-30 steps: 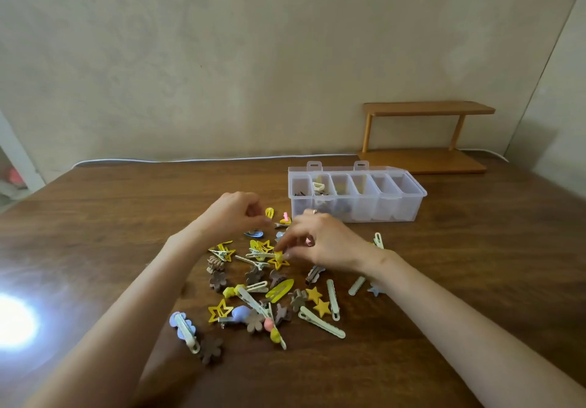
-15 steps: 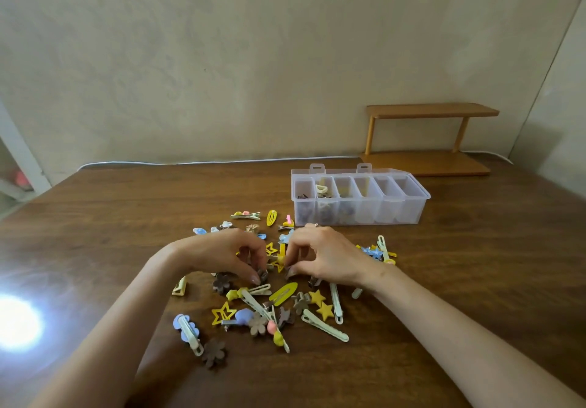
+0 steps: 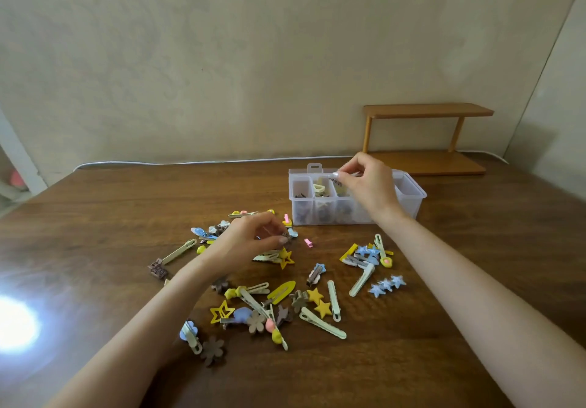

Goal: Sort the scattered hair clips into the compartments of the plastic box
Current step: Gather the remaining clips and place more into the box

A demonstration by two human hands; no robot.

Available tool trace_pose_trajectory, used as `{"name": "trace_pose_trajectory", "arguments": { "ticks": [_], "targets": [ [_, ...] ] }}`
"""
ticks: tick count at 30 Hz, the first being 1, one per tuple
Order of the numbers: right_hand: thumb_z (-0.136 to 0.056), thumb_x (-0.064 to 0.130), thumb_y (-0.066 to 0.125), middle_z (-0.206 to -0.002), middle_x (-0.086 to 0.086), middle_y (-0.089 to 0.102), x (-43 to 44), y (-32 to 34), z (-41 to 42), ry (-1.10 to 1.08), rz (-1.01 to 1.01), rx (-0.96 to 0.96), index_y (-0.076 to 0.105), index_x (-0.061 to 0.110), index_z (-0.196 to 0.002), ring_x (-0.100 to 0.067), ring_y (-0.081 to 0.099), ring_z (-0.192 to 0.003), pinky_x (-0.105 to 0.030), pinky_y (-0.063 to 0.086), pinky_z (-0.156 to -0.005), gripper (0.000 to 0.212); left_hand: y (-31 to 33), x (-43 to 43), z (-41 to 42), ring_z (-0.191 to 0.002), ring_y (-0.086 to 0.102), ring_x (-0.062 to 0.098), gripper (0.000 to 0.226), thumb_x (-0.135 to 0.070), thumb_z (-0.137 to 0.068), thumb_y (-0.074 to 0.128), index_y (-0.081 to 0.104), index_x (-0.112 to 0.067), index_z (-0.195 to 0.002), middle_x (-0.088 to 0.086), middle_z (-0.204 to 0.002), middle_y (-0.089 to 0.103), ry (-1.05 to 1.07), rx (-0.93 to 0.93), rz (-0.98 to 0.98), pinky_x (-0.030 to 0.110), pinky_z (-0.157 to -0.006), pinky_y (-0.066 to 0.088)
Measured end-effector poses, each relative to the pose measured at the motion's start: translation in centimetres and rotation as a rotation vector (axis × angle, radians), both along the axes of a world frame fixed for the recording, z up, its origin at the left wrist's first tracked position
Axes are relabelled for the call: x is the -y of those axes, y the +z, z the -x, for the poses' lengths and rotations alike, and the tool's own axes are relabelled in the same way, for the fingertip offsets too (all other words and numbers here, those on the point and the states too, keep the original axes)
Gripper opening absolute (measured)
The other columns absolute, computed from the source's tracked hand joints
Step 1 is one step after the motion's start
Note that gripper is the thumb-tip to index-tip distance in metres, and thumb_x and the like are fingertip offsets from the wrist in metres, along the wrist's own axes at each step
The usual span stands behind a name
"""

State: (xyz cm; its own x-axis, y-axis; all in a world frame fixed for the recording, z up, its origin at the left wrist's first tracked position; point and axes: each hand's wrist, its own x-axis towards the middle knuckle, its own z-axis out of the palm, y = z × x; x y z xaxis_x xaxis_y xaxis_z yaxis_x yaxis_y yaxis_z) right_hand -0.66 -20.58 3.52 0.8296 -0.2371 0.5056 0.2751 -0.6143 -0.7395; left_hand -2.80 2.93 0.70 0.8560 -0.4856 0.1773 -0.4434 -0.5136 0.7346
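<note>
Logging a brown wooden desk (image 3: 95,233), filling the lower half of the view and catching a bright glare at the near left. Noting a two-tier wooden shelf (image 3: 428,111) standing at the far right against the wall, and a white cable (image 3: 190,163) running along the desk's back edge. Recording a clear plastic box (image 3: 409,198) sitting just in front of the shelf, divided into a row of compartments, the three leftmost holding clips. Listing the scattered hair clips (image 3: 279,293) lying across the middle of the desk on the near side of the box: yellow stars, brown flowers, long cream bars, blue stars (image 3: 387,284) lying off to the right. Entering the right hand (image 3: 371,185) as raised over the box's middle compartments, thumb and forefinger pinching a small clip (image 3: 334,179). Entering the left hand (image 3: 250,239) as resting low in the scatter, fingers curling round a brown clip (image 3: 287,238), too small for telling its shape.
</note>
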Motion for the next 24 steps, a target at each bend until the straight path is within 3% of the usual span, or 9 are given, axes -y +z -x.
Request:
{"name": "trace_pose_trajectory", "arguments": {
  "ticks": [3, 8, 12, 16, 21, 24],
  "targets": [
    [-0.085, 0.022, 0.067, -0.082, 0.007, 0.063, -0.6, 0.3, -1.5, 0.011, 0.139, -0.087, 0.063, 0.018, -0.086, -0.012, 0.059, -0.081, -0.033, 0.050, -0.072, 0.006, 0.0, 0.2, 0.4, -0.084, 0.067, 0.009, 0.010, -0.015, -0.087, 0.062, 0.063, -0.024, -0.089, -0.006, -0.089, 0.069, 0.000, -0.046, 0.057, 0.026, -0.077, 0.056],
    [-0.087, 0.021, 0.064, -0.091, 0.005, 0.065, -1.8, 0.3, -1.0, 0.058, 0.202, -0.054, 0.066, 0.018, -0.094, -0.006, 0.054, -0.078, -0.024, 0.042, -0.069, 0.008, -0.1, 0.6, 0.5, -0.079, 0.068, 0.006, 0.016, -0.007, -0.088, 0.059, 0.065, -0.006, -0.103, 0.003, -0.087, 0.070, 0.032, -0.229, 0.245, 0.020, -0.073, 0.055],
    [-0.086, 0.012, 0.064, -0.088, 0.006, 0.064, -2.7, 0.4, 1.8, 0.372, 0.071, -0.133, 0.068, 0.020, -0.095, 0.001, 0.053, -0.070, -0.021, 0.046, -0.068, 0.013, -0.1, 0.7, 0.7, -0.075, 0.069, 0.006, 0.021, -0.002, -0.088, 0.058, 0.063, -0.002, -0.108, 0.006, -0.090, 0.069, 0.039, -0.325, 0.351, 0.015, -0.068, 0.053],
    [-0.082, 0.010, 0.068, -0.097, 0.005, 0.063, -3.5, -0.7, 3.6, 0.658, 0.155, -0.329, 0.067, 0.034, -0.104, -0.003, 0.051, -0.071, -0.014, 0.046, -0.066, 0.033, 0.0, 1.0, 0.8, -0.075, 0.071, 0.013, 0.023, -0.004, -0.085, 0.061, 0.059, -0.004, -0.108, 0.007, -0.088, 0.071, 0.055, -0.380, 0.447, 0.017, -0.066, 0.054],
    [-0.076, 0.008, 0.074, -0.098, -0.006, 0.065, -4.2, -2.8, 4.0, 0.632, 0.115, -0.301, 0.070, 0.025, -0.099, -0.018, 0.057, -0.079, -0.017, 0.046, -0.068, 0.029, -0.3, 1.1, 0.6, -0.066, 0.068, 0.013, 0.019, -0.009, -0.084, 0.062, 0.059, -0.005, -0.103, 0.002, -0.071, 0.071, 0.067, -0.411, 0.443, 0.024, -0.064, 0.058],
    [-0.076, 0.012, 0.075, -0.090, -0.002, 0.065, -4.1, -3.1, 4.0, 0.595, 0.142, -0.309, 0.069, 0.020, -0.097, -0.008, 0.058, -0.078, -0.018, 0.047, -0.069, 0.024, -0.5, 1.3, 0.7, -0.066, 0.066, 0.010, 0.022, -0.010, -0.087, 0.061, 0.059, -0.002, -0.107, 0.005, -0.080, 0.069, 0.076, -0.377, 0.391, 0.025, -0.067, 0.058]
  ]
}}
